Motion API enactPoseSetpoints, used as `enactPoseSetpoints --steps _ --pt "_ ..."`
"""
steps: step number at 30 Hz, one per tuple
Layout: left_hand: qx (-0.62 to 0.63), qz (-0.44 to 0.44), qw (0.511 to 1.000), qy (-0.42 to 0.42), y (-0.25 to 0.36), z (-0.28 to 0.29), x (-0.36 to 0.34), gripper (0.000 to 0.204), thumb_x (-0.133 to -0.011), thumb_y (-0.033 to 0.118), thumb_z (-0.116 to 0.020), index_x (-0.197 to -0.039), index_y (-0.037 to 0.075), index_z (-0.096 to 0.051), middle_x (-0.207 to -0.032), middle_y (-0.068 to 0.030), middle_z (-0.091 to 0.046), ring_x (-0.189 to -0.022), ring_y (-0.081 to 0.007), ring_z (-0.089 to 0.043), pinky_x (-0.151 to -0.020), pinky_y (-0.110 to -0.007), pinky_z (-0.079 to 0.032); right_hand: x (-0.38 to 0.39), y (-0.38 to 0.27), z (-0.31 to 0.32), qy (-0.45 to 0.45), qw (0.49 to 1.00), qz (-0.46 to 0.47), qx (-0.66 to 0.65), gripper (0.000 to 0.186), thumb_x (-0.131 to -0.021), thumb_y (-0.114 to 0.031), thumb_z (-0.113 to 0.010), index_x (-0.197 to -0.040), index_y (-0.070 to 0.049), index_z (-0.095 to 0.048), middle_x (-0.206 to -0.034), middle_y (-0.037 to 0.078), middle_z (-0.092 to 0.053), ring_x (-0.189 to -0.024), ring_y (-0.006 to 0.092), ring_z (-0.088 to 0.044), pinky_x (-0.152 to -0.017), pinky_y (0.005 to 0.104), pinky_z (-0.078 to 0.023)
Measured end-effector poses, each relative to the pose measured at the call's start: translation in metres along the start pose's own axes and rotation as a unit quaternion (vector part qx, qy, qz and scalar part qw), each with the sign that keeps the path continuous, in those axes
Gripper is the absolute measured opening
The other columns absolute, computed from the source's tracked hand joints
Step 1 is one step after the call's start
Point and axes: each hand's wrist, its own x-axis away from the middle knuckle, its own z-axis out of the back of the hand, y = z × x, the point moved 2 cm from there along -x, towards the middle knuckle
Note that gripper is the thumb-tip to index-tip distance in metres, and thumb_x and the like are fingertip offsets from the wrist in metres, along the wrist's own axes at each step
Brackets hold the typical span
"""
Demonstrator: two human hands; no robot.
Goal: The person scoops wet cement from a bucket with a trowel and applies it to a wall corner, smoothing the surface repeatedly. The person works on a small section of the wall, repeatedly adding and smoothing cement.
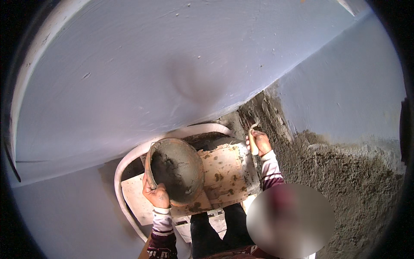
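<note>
Grips trowel point(254, 148) by its pale handle in right hand point(261, 142), fingers wrapped closed; cannot make out blade. Runs trowel's long axis away from body, toward dark rough patch point(268, 110) in wall corner, just beyond fingers. Pinches round pan point(196, 166) of grey mortar point(165, 166) by near-left rim with left hand point(158, 195), left of trowel, well apart; with right hand nearer to patch.

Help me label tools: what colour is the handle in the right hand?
The handle is pale cream; head view.
</note>
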Motion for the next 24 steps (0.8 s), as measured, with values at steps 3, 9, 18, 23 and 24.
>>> enactPoseSetpoints --steps 3,9,18,23,24 --pt "-0.026 -0.015 1.000 0.001 -0.011 0.007 -0.001 0.059 -0.059 -0.015 -0.044 -0.115 -0.009 -0.063 -0.123 -0.0089 -0.059 -0.104 -0.0158 -0.058 -0.086 -0.022 -0.043 -0.039 0.024 0.007 -0.007 0.997 -0.035 0.061 0.026 -0.101 -0.015 -0.042 -0.109 0.006 -0.056 -0.080 0.016 -0.061 -0.054 0.0224 -0.060 -0.042 0.0346 -0.053" --pt "-0.013 0.012 1.000 0.015 -0.008 0.028 -0.001 0.059 -0.062 -0.013 -0.044 -0.118 -0.009 -0.062 -0.118 -0.0065 -0.061 -0.088 -0.0107 -0.058 -0.076 -0.019 -0.045 -0.131 0.077 -0.043 -0.037 0.997 -0.067 0.029 0.023 -0.097 -0.009 -0.045 -0.107 0.007 -0.058 -0.078 0.019 -0.063 -0.058 0.0279 -0.064 -0.047 0.0385 -0.056" --pt "-0.010 0.029 1.000 0.008 -0.006 0.018 -0.001 0.061 -0.065 -0.013 -0.044 -0.123 -0.007 -0.059 -0.106 -0.0028 -0.064 -0.075 -0.0063 -0.056 -0.064 -0.016 -0.043 -0.141 0.005 -0.018 0.102 0.994 -0.032 -0.011 0.022 -0.095 -0.006 -0.048 -0.108 0.007 -0.060 -0.074 0.018 -0.062 -0.055 0.0256 -0.062 -0.045 0.0355 -0.054" --pt "0.013 0.017 1.000 -0.006 -0.011 -0.001 -0.001 0.060 -0.065 -0.013 -0.044 -0.123 -0.007 -0.059 -0.106 -0.0031 -0.064 -0.083 -0.0092 -0.058 -0.073 -0.018 -0.045 -0.095 -0.012 0.003 0.092 0.995 0.027 0.019 0.023 -0.096 -0.007 -0.045 -0.106 0.009 -0.057 -0.074 0.016 -0.060 -0.053 0.0240 -0.060 -0.043 0.0330 -0.051" --pt "0.008 -0.006 1.000 -0.002 -0.011 0.001 -0.002 0.060 -0.065 -0.013 -0.044 -0.123 -0.007 -0.059 -0.107 -0.0033 -0.063 -0.084 -0.0097 -0.058 -0.074 -0.018 -0.045 -0.076 -0.017 -0.004 0.092 0.995 0.028 0.014 0.023 -0.096 -0.008 -0.044 -0.105 0.009 -0.057 -0.074 0.016 -0.060 -0.052 0.0237 -0.059 -0.042 0.0331 -0.051"
